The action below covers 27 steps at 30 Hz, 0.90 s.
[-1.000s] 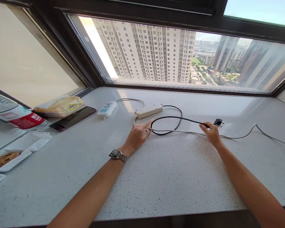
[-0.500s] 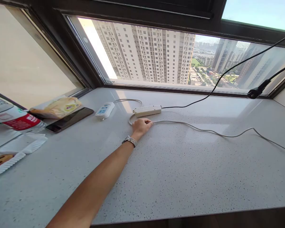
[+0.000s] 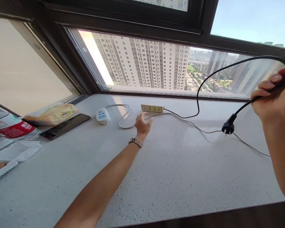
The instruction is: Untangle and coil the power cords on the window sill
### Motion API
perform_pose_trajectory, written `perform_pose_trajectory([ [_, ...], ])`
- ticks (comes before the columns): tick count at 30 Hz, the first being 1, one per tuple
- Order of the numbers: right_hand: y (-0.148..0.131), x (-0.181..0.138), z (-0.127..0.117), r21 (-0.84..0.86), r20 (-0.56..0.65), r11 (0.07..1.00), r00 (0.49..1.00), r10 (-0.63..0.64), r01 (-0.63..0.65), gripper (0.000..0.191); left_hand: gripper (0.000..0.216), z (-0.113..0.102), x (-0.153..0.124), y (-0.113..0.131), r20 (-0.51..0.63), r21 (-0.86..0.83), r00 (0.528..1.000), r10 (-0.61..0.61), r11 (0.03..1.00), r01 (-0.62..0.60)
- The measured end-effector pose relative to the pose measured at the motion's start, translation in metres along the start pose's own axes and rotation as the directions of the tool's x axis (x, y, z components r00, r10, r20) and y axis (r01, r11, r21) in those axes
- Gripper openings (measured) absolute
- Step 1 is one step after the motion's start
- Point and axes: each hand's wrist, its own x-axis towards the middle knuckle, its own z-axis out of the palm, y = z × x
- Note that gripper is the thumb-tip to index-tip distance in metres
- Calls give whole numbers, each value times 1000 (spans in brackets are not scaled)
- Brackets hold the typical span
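My left hand (image 3: 143,125), with a metal watch (image 3: 136,142) on its wrist, is open just in front of the cream power strip (image 3: 152,108). Its thumb stands apart from the fingers, and the grey cord (image 3: 192,124) passes behind it. The strip's socket face is turned towards me. At the right edge, my right hand (image 3: 274,90) is raised and closed around a black cord (image 3: 199,90). From that hand the black plug (image 3: 228,126) dangles, prongs down, above the counter. The black cord also runs to the strip's right end.
A white socket block (image 3: 102,116) on the grey cord sits left of the strip. Further left lie a phone (image 3: 65,126), a yellow tissue pack (image 3: 54,114), a bottle (image 3: 16,128) and a tray (image 3: 16,155). The window frame (image 3: 156,94) borders the counter's back.
My left hand has opened off the grey cord. The power strip has turned its sockets towards me. My right hand has come into view holding the black cord, and the plug has moved lower and left.
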Motion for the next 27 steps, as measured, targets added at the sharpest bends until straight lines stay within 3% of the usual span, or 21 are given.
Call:
perform_pose_trajectory([
  [1, 6, -24, 15, 140, 55, 985, 994, 91, -98, 43, 40, 0, -22, 7, 149, -108, 972, 179, 980, -164],
  [2, 13, -48, 30, 298, 51, 945, 991, 123, -132, 36, 42, 0, -46, 14, 333, -246, 870, 363, 924, -292],
  [3, 22, -71, 45, 453, 45, 876, 985, 165, -167, 29, 50, 2, -69, 21, 454, -357, 733, 506, 857, -370],
  [4, 31, -91, 58, 560, 37, 805, 976, 214, -197, 27, 62, 4, -90, 27, 526, -441, 596, 607, 794, -419],
  [5, 40, -108, 70, 619, 27, 757, 969, 248, -210, 28, 73, 7, -109, 31, 544, -500, 529, 651, 758, -419],
  [7, 60, -132, 89, 663, 43, 703, 950, 309, -259, 32, 63, 14, -131, 34, 525, -554, 574, 629, 764, -330],
  [10, 90, -154, 110, 645, 41, 681, 906, 422, -347, 38, 33, 19, -132, 28, 508, -621, 707, 492, 778, -95],
  [12, 106, -167, 121, 603, 67, 653, 845, 531, -458, 38, 32, 17, -121, 21, 447, -702, 790, 418, 712, 20],
  [14, 117, -185, 131, 529, 147, 590, 751, 644, -610, 35, 37, 13, -111, 16, 368, -783, 861, 351, 616, 83],
  [17, 122, -217, 140, 349, 354, 481, 589, 727, -804, 34, 49, 9, -105, 15, 347, -823, 899, 269, 547, 154],
  [19, 120, -233, 142, 180, 483, 498, 517, 707, -849, 35, 51, 9, -107, 17, 390, -824, 892, 227, 517, 229],
  [20, 118, -239, 143, 87, 520, 559, 516, 681, -825, 37, 51, 9, -108, 18, 416, -831, 884, 211, 483, 276],
  [21, 115, -242, 143, 5, 531, 645, 549, 645, -764, 39, 50, 8, -109, 19, 443, -840, 874, 201, 434, 326],
  [24, 109, -241, 139, -112, 447, 875, 762, 468, -471, 49, 49, 2, -108, 23, 499, -851, 846, 187, 287, 439],
  [26, 107, -234, 135, -106, 357, 956, 886, 295, -275, 43, 51, -4, -106, 24, 538, -836, 824, 180, 239, 494],
  [27, 106, -230, 132, -108, 329, 980, 924, 195, -169, 36, 52, -8, -105, 25, 577, -812, 795, 189, 240, 532],
])
